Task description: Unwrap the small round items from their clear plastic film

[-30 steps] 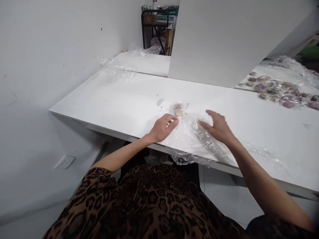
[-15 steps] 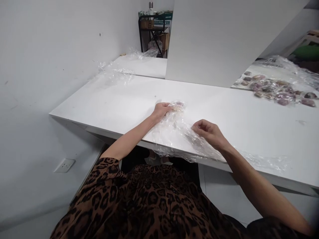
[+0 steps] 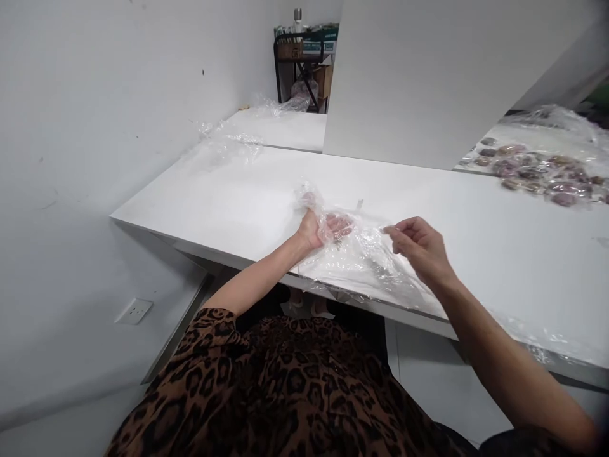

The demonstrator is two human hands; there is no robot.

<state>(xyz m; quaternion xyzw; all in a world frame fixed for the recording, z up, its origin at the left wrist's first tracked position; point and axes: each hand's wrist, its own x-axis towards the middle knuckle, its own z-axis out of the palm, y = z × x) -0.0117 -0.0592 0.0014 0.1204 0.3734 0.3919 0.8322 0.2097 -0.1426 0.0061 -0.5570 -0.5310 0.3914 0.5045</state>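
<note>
My left hand (image 3: 314, 230) lies palm up above the white table, its fingers stretched out and partly covered by clear plastic film (image 3: 375, 254). The film is crumpled and spreads from that hand toward the table's front edge. By my left thumb sits a small pinkish lump (image 3: 308, 198) under the film; its kind I cannot make out. To the right, my right hand (image 3: 421, 244) is closed in a pinch on the film's upper edge, holding it slightly raised.
Several film-wrapped, stone-like pieces (image 3: 564, 190) lie at the back right. Loose film (image 3: 233, 143) rests at the back left beside the wall. An upright white panel (image 3: 394, 82) stands behind the white table (image 3: 214, 209). Farther back is a black rack (image 3: 276, 63) with boxes.
My left hand has turned palm up and its fingers have opened out under the film. The pinkish lump now shows beyond the thumb. My right hand still pinches the film, slightly higher.
</note>
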